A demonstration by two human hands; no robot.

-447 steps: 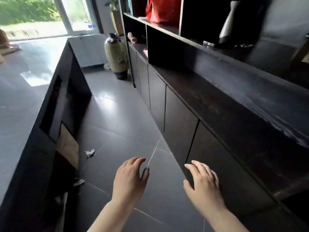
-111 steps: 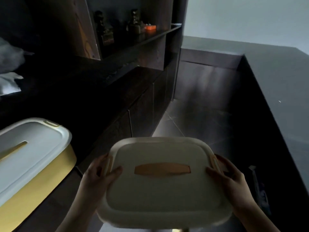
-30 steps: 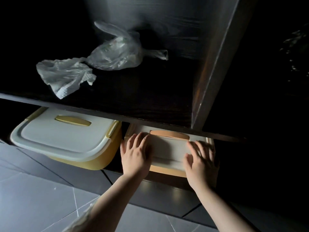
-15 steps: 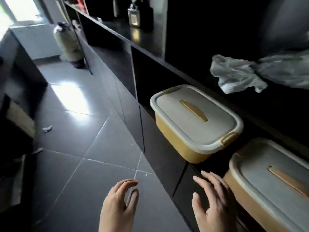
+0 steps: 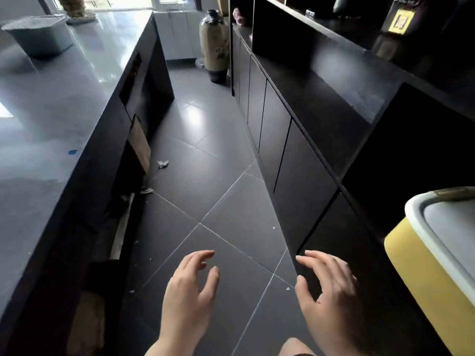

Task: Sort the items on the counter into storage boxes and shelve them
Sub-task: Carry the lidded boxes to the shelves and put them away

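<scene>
Both hands empty, left hand (image 5: pixel 187 291) and right hand (image 5: pixel 326 289) loose-fingered over the floor (image 5: pixel 218 176), likely free because the yellow box (image 5: pixel 424 273) sits shelved at right.

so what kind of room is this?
Likely a home bar or kitchen aisle: a long dark counter, a wall of dark cabinets with open shelves, and a tall floor vase.

Daylight from far windows (image 5: pixel 128 0), glare on glossy grey countertop (image 5: pixel 84 60) at left, bright patch on dark floor tiles (image 5: pixel 194 116), black shelving unit (image 5: pixel 411 155) at right deep in shadow, wide-angle bending at edges, slight softness overall
</scene>
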